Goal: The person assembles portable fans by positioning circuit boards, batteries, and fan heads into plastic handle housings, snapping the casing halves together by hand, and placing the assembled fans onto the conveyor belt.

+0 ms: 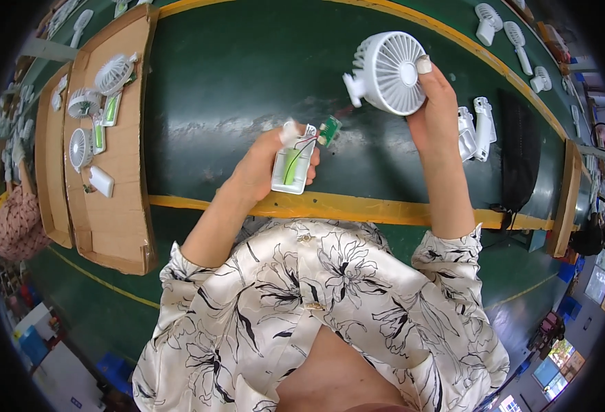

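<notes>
Where the left hand (264,158) closes: fingers wrapped around a white handle shell (306,168), held above the counter (233,69) near its yellow front edge (357,208).
Handle contents: green battery cell (290,169) inside; thin wires (303,146) lead to a green circuit board (330,130).
Right hand (436,99): fingers gripping the white fan head (393,73) by its rim (white-covered thumb on the grille), apart from the handle shell.
Counter, right: white plastic shells (482,130), near a black pouch (520,151).
Left side: cardboard tray (120,226) holding partly assembled fans (113,74).
</notes>
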{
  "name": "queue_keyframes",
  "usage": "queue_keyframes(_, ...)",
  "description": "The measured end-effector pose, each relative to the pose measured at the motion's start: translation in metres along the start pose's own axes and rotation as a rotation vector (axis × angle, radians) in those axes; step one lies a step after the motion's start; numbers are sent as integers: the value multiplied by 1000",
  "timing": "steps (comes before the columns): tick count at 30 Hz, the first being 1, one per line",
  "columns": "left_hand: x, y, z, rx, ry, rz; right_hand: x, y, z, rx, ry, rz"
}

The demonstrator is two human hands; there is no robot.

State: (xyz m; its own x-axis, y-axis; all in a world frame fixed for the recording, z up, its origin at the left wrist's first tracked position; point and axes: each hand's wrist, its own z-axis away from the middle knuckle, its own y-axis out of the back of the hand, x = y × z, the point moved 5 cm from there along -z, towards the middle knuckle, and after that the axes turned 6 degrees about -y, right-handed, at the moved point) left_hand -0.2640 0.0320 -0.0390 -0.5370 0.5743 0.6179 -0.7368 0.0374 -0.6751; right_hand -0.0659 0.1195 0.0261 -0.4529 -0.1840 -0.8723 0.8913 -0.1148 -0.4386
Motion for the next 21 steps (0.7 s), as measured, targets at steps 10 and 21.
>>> queue_keyframes(10,-4,-10,10,151,-80,-250,62,-45,-7,-93,-21,372)
queue_keyframes(21,4,-7,9,104,-332,-501,59,-58,-12,-184,134,613)
